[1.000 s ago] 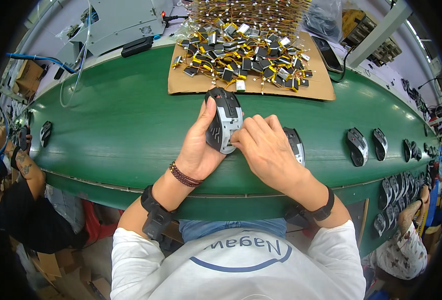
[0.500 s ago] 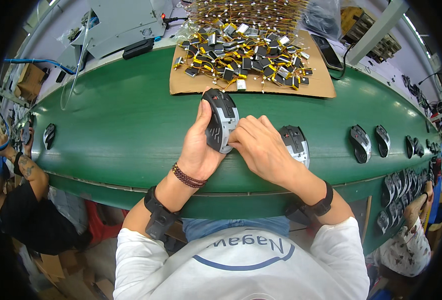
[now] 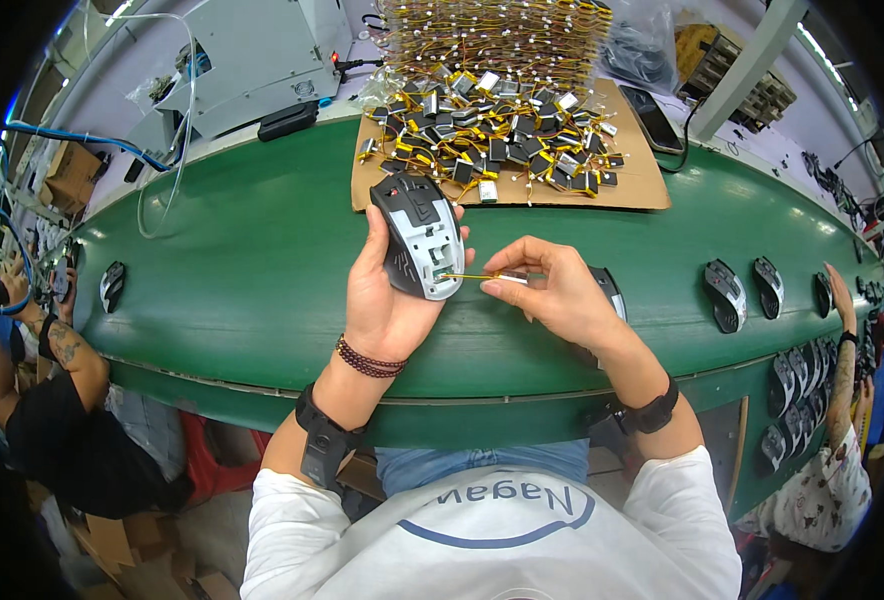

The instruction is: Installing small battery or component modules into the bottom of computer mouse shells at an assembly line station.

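My left hand [image 3: 387,290] is wrapped round a black and grey computer mouse [image 3: 417,235], whose underside or opened top faces up with a pale recess near its lower end. Between the thumb and fingers of my right hand [image 3: 557,290] is a small battery [image 3: 510,277], its thin yellowish wires running left into the recess. The battery is outside the mouse, just to its right. Another mouse [image 3: 612,290] lies on the green belt, partly hidden behind my right hand.
Beyond my hands, a cardboard sheet [image 3: 412,194] bears a heap of wired batteries [image 3: 492,140]. A phone [image 3: 652,118] lies at its right. More mice [image 3: 726,295] stand along the green belt [image 3: 252,250]. A co-worker's hand [image 3: 840,295] touches one at right; another person [image 3: 72,350] works at left.
My right hand has drawn back rightward from the mouse, showing the battery and its wires. The mouse has shifted left and tilted. At right, a co-worker's arm now reaches onto the belt.
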Tool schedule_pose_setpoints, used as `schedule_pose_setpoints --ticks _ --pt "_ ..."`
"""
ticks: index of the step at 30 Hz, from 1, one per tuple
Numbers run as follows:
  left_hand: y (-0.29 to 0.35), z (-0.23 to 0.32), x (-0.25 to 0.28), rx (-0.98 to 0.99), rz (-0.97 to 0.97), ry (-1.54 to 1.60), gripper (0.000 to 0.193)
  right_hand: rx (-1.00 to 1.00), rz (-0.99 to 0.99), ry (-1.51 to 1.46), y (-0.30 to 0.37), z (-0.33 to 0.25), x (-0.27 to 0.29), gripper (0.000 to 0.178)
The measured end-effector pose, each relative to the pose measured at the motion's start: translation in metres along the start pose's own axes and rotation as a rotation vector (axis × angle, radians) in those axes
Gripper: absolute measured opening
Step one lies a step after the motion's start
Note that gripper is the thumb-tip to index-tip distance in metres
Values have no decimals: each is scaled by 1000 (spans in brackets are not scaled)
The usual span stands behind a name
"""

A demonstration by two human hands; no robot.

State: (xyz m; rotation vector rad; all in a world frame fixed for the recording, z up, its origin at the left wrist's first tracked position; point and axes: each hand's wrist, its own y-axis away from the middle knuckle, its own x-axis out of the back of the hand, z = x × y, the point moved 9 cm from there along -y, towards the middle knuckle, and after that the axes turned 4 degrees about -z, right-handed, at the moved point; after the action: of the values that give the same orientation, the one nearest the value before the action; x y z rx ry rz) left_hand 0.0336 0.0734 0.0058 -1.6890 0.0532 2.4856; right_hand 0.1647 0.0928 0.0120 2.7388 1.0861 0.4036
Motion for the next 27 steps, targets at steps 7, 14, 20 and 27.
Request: schedule_pose_setpoints --ticks 7,14,20,27 --pt "0 -1 18 25 60 0 55 248 -196 -221 12 -23 -8 20" --pt "-1 -22 11 90 32 -6 54 434 -15 -479 -1 -22 -3 19" --pt "-1 -15 14 19 59 25 55 571 298 -117 15 -27 -1 14" --pt "1 -12 20 1 62 72 55 952 486 749 42 -61 -25 24"
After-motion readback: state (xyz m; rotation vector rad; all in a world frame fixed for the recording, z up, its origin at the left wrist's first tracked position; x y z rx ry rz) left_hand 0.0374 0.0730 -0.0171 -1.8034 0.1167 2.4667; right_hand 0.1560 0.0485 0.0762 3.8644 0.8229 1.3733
